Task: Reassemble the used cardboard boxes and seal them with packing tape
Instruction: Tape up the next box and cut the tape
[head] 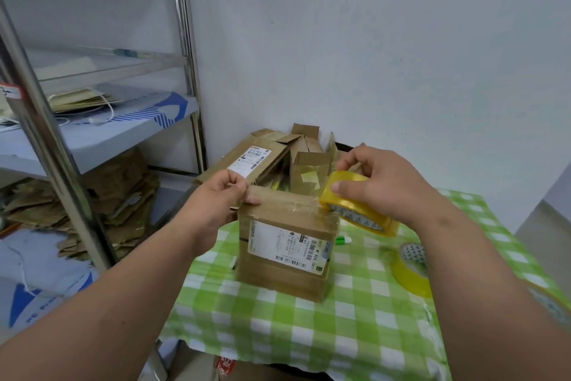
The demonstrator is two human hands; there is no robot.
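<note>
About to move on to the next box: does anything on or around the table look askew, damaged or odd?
Mostly minor. The cardboard box stands on its side, shipping label slanted, while the left hand pinches the tape end and the right hand holds the tape roll. Crumpled flattened boxes sprawl under the metal shelf.

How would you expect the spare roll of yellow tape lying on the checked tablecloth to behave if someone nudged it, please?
The spare roll seems to rest tilted on its rim on the tablecloth, so a nudge would probably tip or roll it. It sits near the table's right side, so it might roll off. Its hollow core suggests it is light.
</note>
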